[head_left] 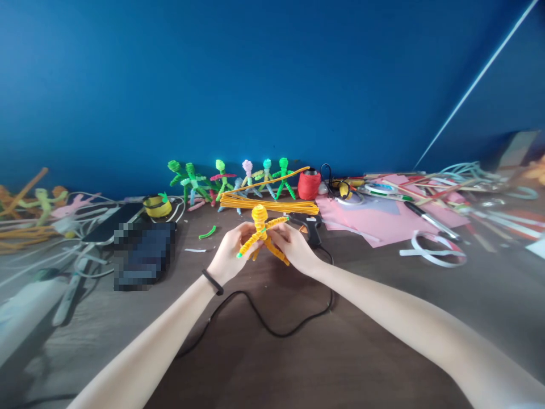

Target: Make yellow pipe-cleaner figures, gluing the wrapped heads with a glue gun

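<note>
Held up over the middle of the table is a yellow-orange pipe-cleaner figure (pixel 260 218) with a coiled round head, arms tipped in green, and coiled legs. My left hand (pixel 232 253) grips it from the left, fingers partly hidden behind its body. From the right, my right hand (pixel 296 247) pinches it near the raised arm and the legs. Just behind the hands lies a bundle of yellow-orange pipe cleaners (pixel 272 203). A black glue gun (pixel 313 227) rests beyond my right hand, its cord (pixel 272 332) looping below both hands.
Several pipe-cleaner figures (pixel 220 173) stand along the blue wall. A red roll (pixel 309 185) is beside them. Pink paper sheets (pixel 361 224), a pen-like tool (pixel 434 221) and a white paper loop (pixel 438 255) lie right. Left are a yellow tape roll (pixel 157 207) and a dark, pixelated object (pixel 147 255).
</note>
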`<state>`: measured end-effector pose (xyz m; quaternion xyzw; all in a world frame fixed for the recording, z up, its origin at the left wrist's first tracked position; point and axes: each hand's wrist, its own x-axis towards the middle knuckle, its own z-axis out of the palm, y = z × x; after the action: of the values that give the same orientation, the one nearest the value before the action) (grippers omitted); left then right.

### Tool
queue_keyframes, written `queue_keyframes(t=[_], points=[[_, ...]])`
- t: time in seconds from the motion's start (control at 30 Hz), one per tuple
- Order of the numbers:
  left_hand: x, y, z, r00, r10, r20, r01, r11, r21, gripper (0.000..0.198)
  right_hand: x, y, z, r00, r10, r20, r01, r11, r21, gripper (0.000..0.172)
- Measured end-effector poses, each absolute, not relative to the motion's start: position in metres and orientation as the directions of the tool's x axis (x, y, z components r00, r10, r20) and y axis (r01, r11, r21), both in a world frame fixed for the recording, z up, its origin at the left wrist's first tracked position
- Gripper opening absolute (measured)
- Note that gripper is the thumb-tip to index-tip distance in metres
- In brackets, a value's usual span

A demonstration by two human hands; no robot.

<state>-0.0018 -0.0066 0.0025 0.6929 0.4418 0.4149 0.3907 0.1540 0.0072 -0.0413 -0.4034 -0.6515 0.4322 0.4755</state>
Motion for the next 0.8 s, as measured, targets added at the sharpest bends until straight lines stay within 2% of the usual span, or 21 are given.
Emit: queue_keyframes(t=[0.2,0.37,0.53,0.67,0.8], points=[[-0.0025,-0.005,-0.002,0.243,0.943,0.226,0.247,-0.286,0.926,0.024,0.1538,0.0077,-0.0393,-0.295,0.931,0.214,-0.073,0.202,-0.977,0.026],[-0.0003,-0.0068,0.0023,0.181,0.959,0.216,0.146,-0.243,0.959,0.023,0.154,0.0029,-0.0377,-0.375,0.887,0.268,-0.046,0.271,-0.961,0.02],[-0.001,-0.0055,0.0042,0.08,0.971,0.224,0.12,-0.233,0.965,0.027,0.1534,-0.0008,-0.0379,-0.404,0.89,0.21,0.028,0.242,-0.97,0.012],[-0.0003,-0.0048,0.0025,0.039,0.972,0.233,0.166,-0.236,0.957,0.028,0.1529,-0.001,-0.035,-0.435,0.88,0.191,0.012,0.217,-0.976,0.017],[0.002,-0.0053,0.0013,0.018,0.958,0.287,0.167,-0.286,0.944,0.027,0.1528,0.0004,-0.0325,-0.464,0.874,0.143,-0.078,0.12,-0.99,0.024]])
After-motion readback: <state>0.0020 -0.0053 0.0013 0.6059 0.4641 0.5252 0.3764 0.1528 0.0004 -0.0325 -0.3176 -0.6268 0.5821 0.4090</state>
